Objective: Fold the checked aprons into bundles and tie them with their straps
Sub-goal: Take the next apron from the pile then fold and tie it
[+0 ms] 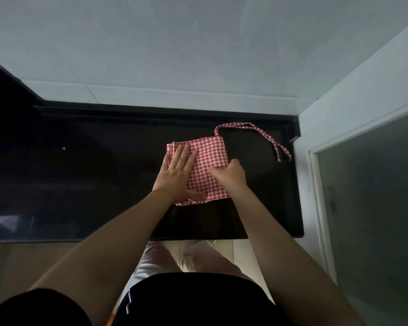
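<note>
A red-and-white checked apron [210, 154] lies folded into a rough rectangle on the black counter [92, 175]. My left hand [178, 175] presses flat on its left half, fingers straight and spread. My right hand [230, 174] sits on the apron's right edge with fingers curled, pinching the cloth there. The apron's straps [257, 130] loop out from its far right corner and trail across the counter toward the right, their ends lying loose near the counter's right edge.
A white wall rises behind the counter. A frosted glass door [367, 208] in a white frame stands at the right. The counter's raised rim [165, 111] runs along the back. Tiled floor shows below the front edge.
</note>
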